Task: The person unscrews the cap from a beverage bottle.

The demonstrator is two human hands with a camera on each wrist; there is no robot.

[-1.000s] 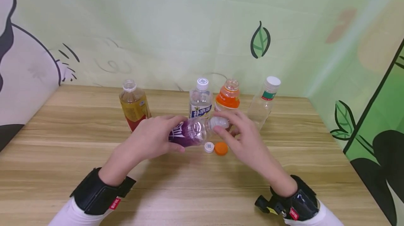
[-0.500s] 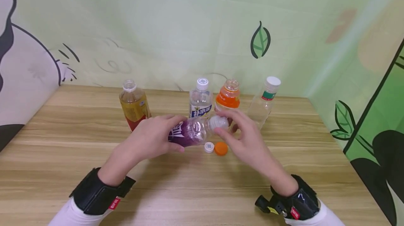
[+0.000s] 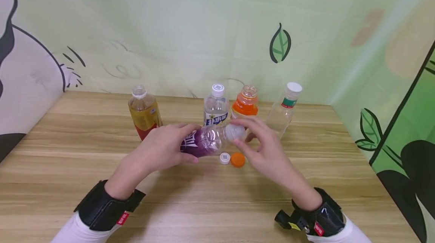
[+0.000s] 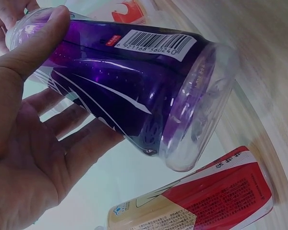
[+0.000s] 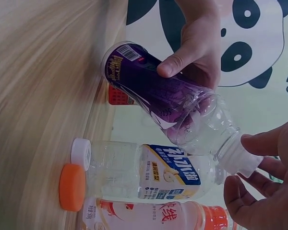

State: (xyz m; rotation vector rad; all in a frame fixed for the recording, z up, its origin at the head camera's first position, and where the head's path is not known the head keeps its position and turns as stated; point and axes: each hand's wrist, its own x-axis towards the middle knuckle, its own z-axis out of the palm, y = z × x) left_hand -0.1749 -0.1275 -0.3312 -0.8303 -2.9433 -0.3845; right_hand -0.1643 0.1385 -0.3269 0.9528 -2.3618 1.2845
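My left hand [image 3: 163, 148] grips a clear plastic bottle [image 3: 208, 141] with a purple label, tilted on its side above the table with its neck to the right. In the left wrist view the thumb lies across the label, and the bottle's base [image 4: 201, 110] points away from the hand. My right hand [image 3: 266, 152] pinches the translucent white cap [image 3: 235, 132] at the bottle's neck. The right wrist view has thumb and fingers around that cap [image 5: 245, 158]. Below the neck, a small white cap [image 3: 224, 158] and an orange cap [image 3: 237, 159] lie side by side.
Behind the hands stand an uncapped yellow-and-red bottle [image 3: 144, 113], a white-capped bottle [image 3: 216, 107] with a blue-and-white label, an uncapped orange-topped bottle [image 3: 245, 103] and a clear bottle [image 3: 283, 111] with a white cap. A printed cloth backdrop [image 3: 170, 39] rises behind the wooden table [image 3: 204, 205].
The right thumb and fingers have shifted slightly around the cap. The left hand and the bottle stay almost in place; the standing bottles and loose caps have not moved.
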